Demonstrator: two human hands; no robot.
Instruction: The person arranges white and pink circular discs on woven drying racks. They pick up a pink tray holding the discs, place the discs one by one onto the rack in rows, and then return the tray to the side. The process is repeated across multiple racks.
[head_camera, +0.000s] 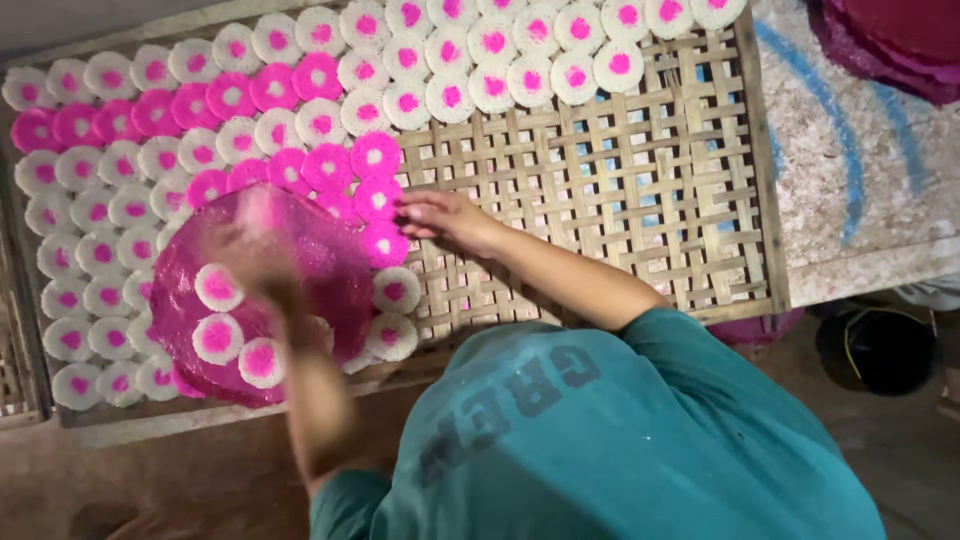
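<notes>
Left hand, blurred, grip unclear, under one magenta tray carrying three discs; right hand flat, open-fingered, on woven rack.

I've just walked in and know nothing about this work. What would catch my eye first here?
First, the rows of small round discs, white with pink centres or pink with white centres, covering the left and top of a woven bamboo tray. Next, a large translucent pink sheet at lower left carrying a few discs, with the blurred left hand over it. The right hand touches the pink discs at the tray's middle.
</notes>
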